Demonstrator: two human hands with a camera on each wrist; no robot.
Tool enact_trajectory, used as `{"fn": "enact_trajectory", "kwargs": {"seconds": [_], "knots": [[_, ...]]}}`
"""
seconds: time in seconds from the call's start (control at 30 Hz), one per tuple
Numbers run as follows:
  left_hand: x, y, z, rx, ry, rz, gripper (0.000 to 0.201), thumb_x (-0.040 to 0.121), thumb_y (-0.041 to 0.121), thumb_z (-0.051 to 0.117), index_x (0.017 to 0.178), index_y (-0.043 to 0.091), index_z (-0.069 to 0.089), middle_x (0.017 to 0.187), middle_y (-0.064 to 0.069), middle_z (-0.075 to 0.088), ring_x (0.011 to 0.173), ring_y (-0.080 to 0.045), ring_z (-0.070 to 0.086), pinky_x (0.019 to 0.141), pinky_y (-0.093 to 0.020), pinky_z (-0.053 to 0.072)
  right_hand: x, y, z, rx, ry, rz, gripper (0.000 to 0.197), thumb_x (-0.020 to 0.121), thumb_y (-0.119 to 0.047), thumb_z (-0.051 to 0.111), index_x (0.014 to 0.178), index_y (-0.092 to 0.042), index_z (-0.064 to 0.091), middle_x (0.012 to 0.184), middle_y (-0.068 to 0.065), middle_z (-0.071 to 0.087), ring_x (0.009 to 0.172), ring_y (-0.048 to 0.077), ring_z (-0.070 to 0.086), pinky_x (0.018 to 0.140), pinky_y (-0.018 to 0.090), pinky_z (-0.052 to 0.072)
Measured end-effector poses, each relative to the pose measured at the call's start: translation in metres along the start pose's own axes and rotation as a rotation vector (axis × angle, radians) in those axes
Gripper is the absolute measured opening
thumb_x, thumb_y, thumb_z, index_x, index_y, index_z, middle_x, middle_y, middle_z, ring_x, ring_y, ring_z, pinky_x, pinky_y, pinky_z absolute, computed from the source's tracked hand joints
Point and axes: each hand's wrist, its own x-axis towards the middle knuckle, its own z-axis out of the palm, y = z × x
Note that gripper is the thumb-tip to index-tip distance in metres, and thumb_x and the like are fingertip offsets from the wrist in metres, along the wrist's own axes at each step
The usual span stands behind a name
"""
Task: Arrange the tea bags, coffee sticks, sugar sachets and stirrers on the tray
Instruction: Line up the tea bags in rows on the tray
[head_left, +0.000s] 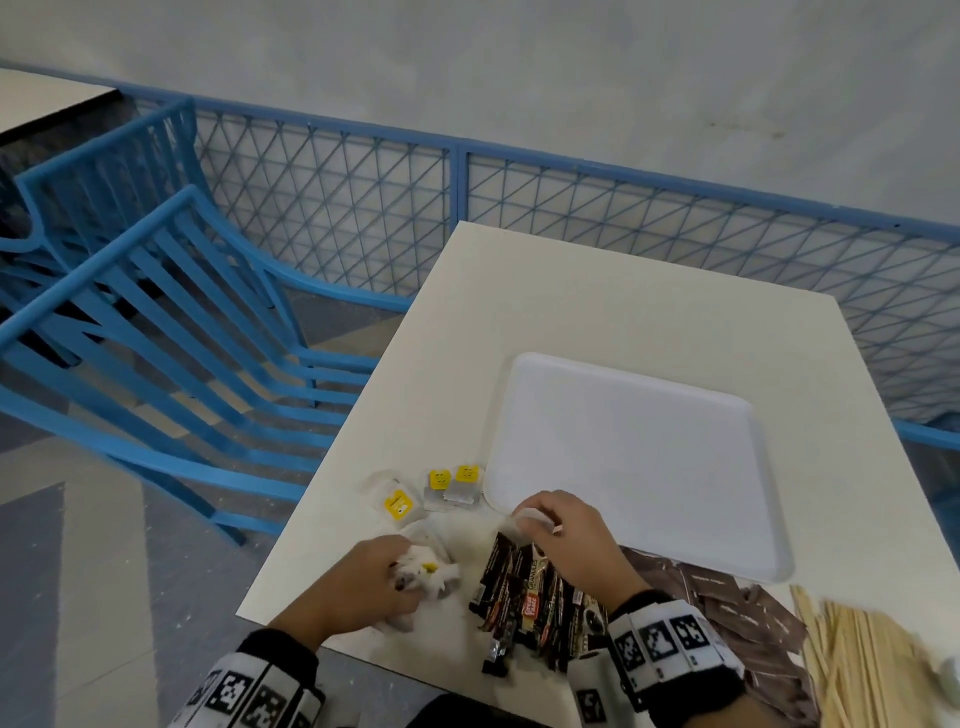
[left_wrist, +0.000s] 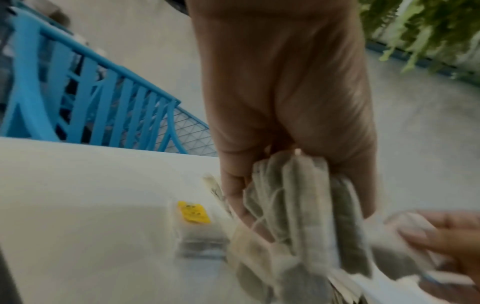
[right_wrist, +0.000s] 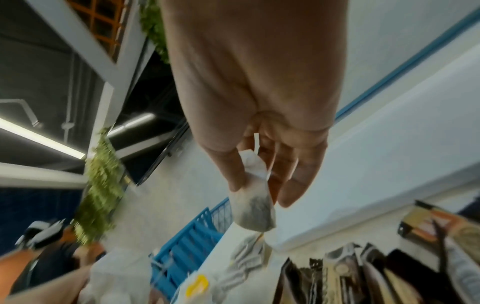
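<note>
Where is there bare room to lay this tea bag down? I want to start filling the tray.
The whole tray is bare, and so is the table beyond it. It is crowded along the near edge: tea bags left of the tray, coffee sticks under the right hand, brown sachets and stirrers to their right.

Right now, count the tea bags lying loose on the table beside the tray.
3: one farthest left, one in the middle, one nearest the tray. More sit bunched in the left hand, uncountable.
</note>
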Motion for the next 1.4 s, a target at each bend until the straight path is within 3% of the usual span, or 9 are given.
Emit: {"fn": "enact_trajectory", "kwargs": {"seconds": [0.1, 0.17, 0.3, 0.6, 0.83, 1.07, 1.17, 1.27, 1.4], "knots": [[-0.003, 0.016, -0.008, -0.328, -0.02, -0.063, 0.009, 0.081, 0.007, 0.07, 0.085, 0.004, 0.062, 0.066, 0.0, 0.063, 0.061, -0.008, 0.063, 0.053, -0.025, 0.051, -0.006, 0.005, -0.011, 0.108, 0.031, 0.031, 0.023, 0.092, -0.017, 0.052, 0.081, -0.035, 0.061, 0.094, -0.013, 0.06, 0.092, 0.008, 0.056, 0.081, 0.026, 0.05], [-0.004, 0.025, -0.014, -0.516, -0.017, -0.059, 0.017, 0.078, 0.013, 0.074, 0.089, 0.004, 0.065, 0.071, -0.004, 0.067, 0.063, -0.011, 0.064, 0.054, -0.023, 0.05, -0.009, 0.008, -0.017, 0.247, 0.034, 0.083, 0.02, 0.093, -0.016, 0.052, 0.085, -0.03, 0.064, 0.103, -0.002, 0.059, 0.094, 0.016, 0.061, 0.082, 0.034, 0.056], [0.005, 0.037, -0.019, -0.636, 0.053, -0.042, 0.057, 0.053, 0.04, 0.077, 0.095, 0.002, 0.067, 0.084, -0.013, 0.071, 0.076, -0.02, 0.065, 0.065, -0.026, 0.053, -0.009, 0.013, -0.034, 0.49, 0.064, 0.183, 0.01, 0.092, -0.008, 0.054, 0.096, -0.013, 0.061, 0.111, 0.011, 0.052, 0.089, 0.021, 0.062, 0.068, 0.027, 0.058], [0.033, 0.087, -0.001, -0.762, 0.082, -0.077, 0.047, 0.054, 0.029, 0.079, 0.092, 0.002, 0.068, 0.076, -0.009, 0.071, 0.065, -0.016, 0.067, 0.053, -0.025, 0.053, 0.016, 0.047, -0.091, 0.73, 0.139, 0.325, 0.034, 0.083, -0.003, 0.065, 0.113, -0.01, 0.05, 0.107, 0.02, 0.06, 0.086, 0.025, 0.061, 0.067, 0.028, 0.054], [0.062, 0.103, 0.012, -0.738, 0.191, -0.116, 0.053, 0.051, 0.031, 0.081, 0.096, 0.007, 0.07, 0.089, -0.018, 0.073, 0.082, -0.031, 0.07, 0.059, -0.03, 0.057, 0.064, 0.072, -0.119, 0.468, 0.048, 0.303, 0.028, 0.083, -0.007, 0.063, 0.108, -0.014, 0.052, 0.077, 0.013, 0.056, 0.068, 0.019, 0.054, 0.066, 0.025, 0.048], [0.077, 0.11, 0.014, -0.752, 0.276, -0.196, 0.018, 0.083, 0.004, 0.065, 0.101, 0.004, 0.067, 0.094, -0.02, 0.072, 0.089, -0.037, 0.069, 0.061, -0.033, 0.059, 0.118, 0.071, -0.113, 0.196, -0.084, 0.18, 0.02, 0.085, -0.011, 0.063, 0.1, -0.02, 0.052, 0.063, -0.004, 0.047, 0.059, 0.011, 0.044, 0.053, 0.012, 0.037], [0.082, 0.111, 0.01, -0.764, 0.285, -0.182, 0.027, 0.073, 0.009, 0.076, 0.099, 0.005, 0.068, 0.093, -0.019, 0.072, 0.087, -0.034, 0.069, 0.061, -0.033, 0.058, 0.143, 0.059, -0.109, 0.149, -0.154, 0.142, 0.019, 0.085, -0.01, 0.062, 0.098, -0.02, 0.052, 0.062, -0.007, 0.046, 0.055, 0.007, 0.041, 0.048, 0.011, 0.033], [0.09, 0.108, 0.001, -0.747, 0.269, -0.17, 0.053, 0.049, 0.03, 0.082, 0.096, 0.009, 0.071, 0.091, -0.018, 0.073, 0.086, -0.032, 0.07, 0.078, -0.043, 0.055, 0.169, 0.05, -0.103, 0.125, -0.173, 0.125, 0.019, 0.085, -0.009, 0.062, 0.098, -0.019, 0.053, 0.065, -0.008, 0.049, 0.058, 0.005, 0.043, 0.052, 0.015, 0.034], [0.103, 0.107, -0.011, -0.706, 0.254, -0.149, 0.037, 0.055, 0.024, 0.084, 0.088, 0.011, 0.074, 0.084, -0.017, 0.073, 0.075, -0.026, 0.068, 0.067, -0.034, 0.055, 0.201, 0.042, -0.098, 0.096, -0.158, 0.136, 0.017, 0.085, -0.007, 0.059, 0.097, -0.019, 0.053, 0.069, -0.009, 0.05, 0.061, 0.004, 0.044, 0.052, 0.016, 0.036]]}}
